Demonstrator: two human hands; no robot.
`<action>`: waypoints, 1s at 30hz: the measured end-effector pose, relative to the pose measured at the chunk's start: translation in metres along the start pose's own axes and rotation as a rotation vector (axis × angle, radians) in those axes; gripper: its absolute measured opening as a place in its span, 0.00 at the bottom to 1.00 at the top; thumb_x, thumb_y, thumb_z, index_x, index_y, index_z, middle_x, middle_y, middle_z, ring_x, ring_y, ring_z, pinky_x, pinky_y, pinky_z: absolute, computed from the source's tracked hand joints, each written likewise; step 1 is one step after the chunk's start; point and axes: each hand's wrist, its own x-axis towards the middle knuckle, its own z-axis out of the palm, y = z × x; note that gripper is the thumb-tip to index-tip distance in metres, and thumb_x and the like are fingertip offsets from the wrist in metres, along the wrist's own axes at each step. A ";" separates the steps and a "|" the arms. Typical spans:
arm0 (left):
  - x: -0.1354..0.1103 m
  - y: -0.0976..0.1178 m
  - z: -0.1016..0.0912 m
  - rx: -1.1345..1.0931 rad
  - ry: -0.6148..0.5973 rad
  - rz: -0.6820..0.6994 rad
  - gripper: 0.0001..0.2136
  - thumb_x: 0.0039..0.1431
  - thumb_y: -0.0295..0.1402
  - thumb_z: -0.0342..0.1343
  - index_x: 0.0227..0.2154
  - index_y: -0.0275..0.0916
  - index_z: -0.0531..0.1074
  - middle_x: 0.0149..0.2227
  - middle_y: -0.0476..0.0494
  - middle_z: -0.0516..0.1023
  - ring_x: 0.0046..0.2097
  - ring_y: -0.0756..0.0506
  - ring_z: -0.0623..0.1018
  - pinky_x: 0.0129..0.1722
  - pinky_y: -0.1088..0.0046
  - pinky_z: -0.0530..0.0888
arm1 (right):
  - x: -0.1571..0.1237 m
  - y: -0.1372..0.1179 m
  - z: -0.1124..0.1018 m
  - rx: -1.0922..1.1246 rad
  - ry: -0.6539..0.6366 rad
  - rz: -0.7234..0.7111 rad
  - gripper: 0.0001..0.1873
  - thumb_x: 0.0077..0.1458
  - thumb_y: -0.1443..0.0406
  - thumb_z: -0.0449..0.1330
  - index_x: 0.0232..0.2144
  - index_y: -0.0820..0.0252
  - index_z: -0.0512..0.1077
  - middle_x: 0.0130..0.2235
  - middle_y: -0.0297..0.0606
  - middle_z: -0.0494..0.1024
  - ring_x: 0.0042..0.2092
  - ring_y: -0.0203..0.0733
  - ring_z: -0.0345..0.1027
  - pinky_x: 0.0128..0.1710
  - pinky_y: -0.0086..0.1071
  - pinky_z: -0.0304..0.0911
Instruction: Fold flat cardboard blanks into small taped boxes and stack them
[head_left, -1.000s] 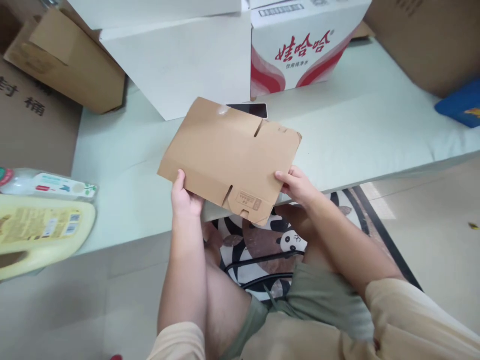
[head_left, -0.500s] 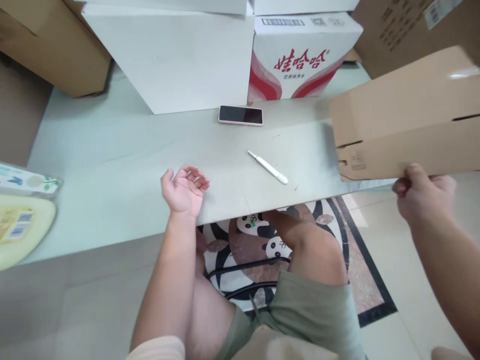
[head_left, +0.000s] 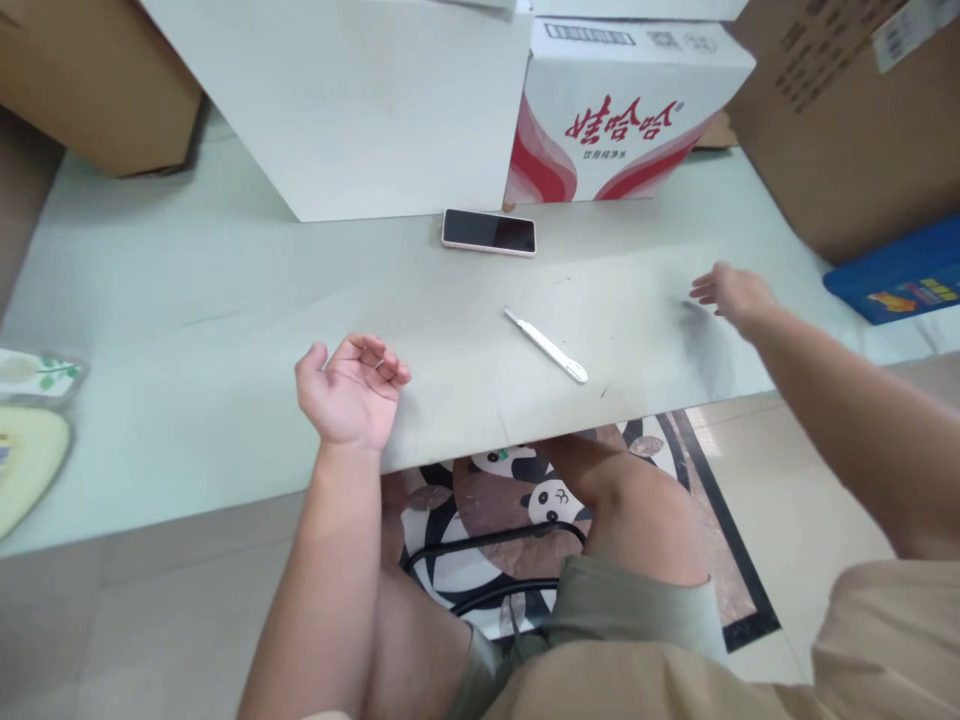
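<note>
My left hand (head_left: 354,390) rests palm up at the table's front edge, its fingers loosely curled and apart, holding nothing. My right hand (head_left: 731,292) hovers over the right part of the table, fingers stretched out, with nothing in it. Between the two hands lies a white utility knife or scalpel-like cutter (head_left: 546,345), pointing away to the left. Behind it a phone (head_left: 489,232) with a dark screen and pale pink edge lies flat in front of the boxes.
Along the back of the pale table (head_left: 187,380) stand a plain white box (head_left: 375,110), a red-and-white water carton (head_left: 622,130) and a brown carton (head_left: 855,120). A blue box (head_left: 907,275) is at the right. A pale yellow item (head_left: 30,460) sits at the left edge.
The brown flat-sided cardboard box that my right hand held has gone from view. That hand has let go and moved up and left over the table. My left hand has barely moved.
</note>
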 end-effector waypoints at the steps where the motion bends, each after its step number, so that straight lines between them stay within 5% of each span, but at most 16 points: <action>1: -0.002 0.000 -0.001 -0.005 -0.018 -0.002 0.22 0.57 0.52 0.47 0.22 0.39 0.71 0.21 0.45 0.70 0.23 0.49 0.72 0.23 0.74 0.72 | -0.017 0.004 0.013 -0.025 0.006 -0.010 0.22 0.66 0.60 0.39 0.36 0.63 0.71 0.51 0.58 0.79 0.49 0.47 0.72 0.50 0.39 0.63; 4: -0.013 0.002 -0.008 -0.034 -0.048 -0.012 0.22 0.59 0.51 0.46 0.22 0.38 0.71 0.21 0.45 0.70 0.23 0.49 0.71 0.24 0.74 0.71 | -0.057 0.009 0.030 -0.093 0.018 -0.089 0.17 0.64 0.61 0.45 0.40 0.59 0.73 0.56 0.50 0.77 0.57 0.49 0.67 0.58 0.39 0.58; 7: -0.026 0.009 -0.019 -0.069 -0.055 -0.001 0.22 0.61 0.50 0.45 0.23 0.38 0.71 0.21 0.45 0.70 0.23 0.49 0.71 0.25 0.73 0.71 | -0.084 -0.003 0.021 -0.152 -0.025 -0.173 0.14 0.62 0.60 0.50 0.41 0.56 0.74 0.53 0.50 0.79 0.55 0.53 0.68 0.57 0.42 0.58; 13: -0.043 0.034 -0.049 -0.220 0.018 0.067 0.20 0.61 0.47 0.46 0.23 0.38 0.71 0.21 0.45 0.70 0.23 0.50 0.70 0.25 0.74 0.68 | -0.123 -0.089 0.027 -0.262 -0.075 -0.456 0.08 0.55 0.62 0.56 0.34 0.55 0.74 0.36 0.46 0.82 0.40 0.54 0.73 0.41 0.44 0.63; 22: -0.047 0.061 -0.084 -0.430 0.037 0.107 0.18 0.61 0.43 0.46 0.23 0.37 0.71 0.22 0.46 0.69 0.23 0.51 0.69 0.26 0.75 0.66 | -0.178 -0.290 0.156 -0.291 -0.195 -1.070 0.12 0.56 0.60 0.56 0.39 0.57 0.77 0.41 0.43 0.82 0.40 0.48 0.76 0.47 0.43 0.68; 27: -0.038 0.067 -0.101 -0.473 0.018 0.081 0.17 0.56 0.45 0.51 0.24 0.37 0.71 0.22 0.46 0.67 0.23 0.50 0.68 0.27 0.73 0.65 | -0.196 -0.445 0.224 -0.259 -0.103 -1.310 0.13 0.57 0.67 0.58 0.44 0.60 0.76 0.42 0.44 0.81 0.45 0.51 0.77 0.55 0.48 0.69; 30: -0.023 0.071 -0.107 -0.493 0.056 0.074 0.15 0.51 0.45 0.54 0.23 0.37 0.72 0.22 0.44 0.68 0.23 0.49 0.68 0.26 0.72 0.64 | -0.196 -0.547 0.247 -0.127 -0.043 -1.397 0.17 0.56 0.70 0.61 0.49 0.65 0.74 0.54 0.48 0.76 0.58 0.57 0.71 0.63 0.51 0.63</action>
